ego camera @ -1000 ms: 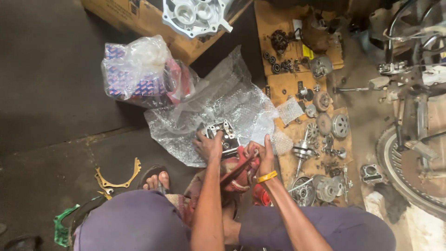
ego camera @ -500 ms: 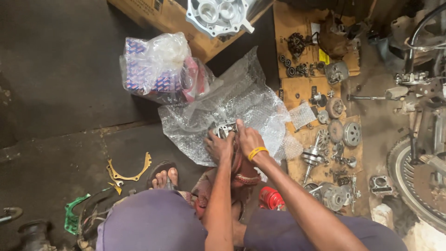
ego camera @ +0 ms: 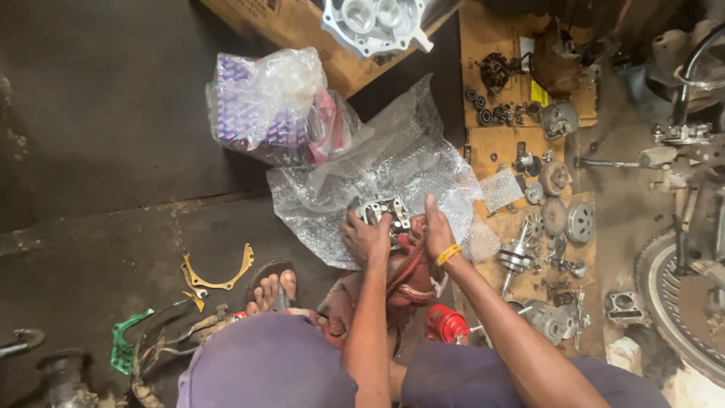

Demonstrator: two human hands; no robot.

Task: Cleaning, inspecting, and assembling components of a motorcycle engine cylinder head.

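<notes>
We close our left hand (ego camera: pixel 368 240) around a ribbed grey metal engine part (ego camera: pixel 385 211), fingers wrapped tight on its left side. Our right hand (ego camera: pixel 436 227) clamps the opposite edge, thumb up. The part sits over a red rag (ego camera: pixel 411 272), at the near edge of crinkled clear bubble wrap (ego camera: pixel 393 162) spread on the floor.

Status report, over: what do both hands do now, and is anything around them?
Left hand and right hand both grip the metal engine part. Part sits over bubble wrap. Red rag underneath; nothing blocking.
</notes>
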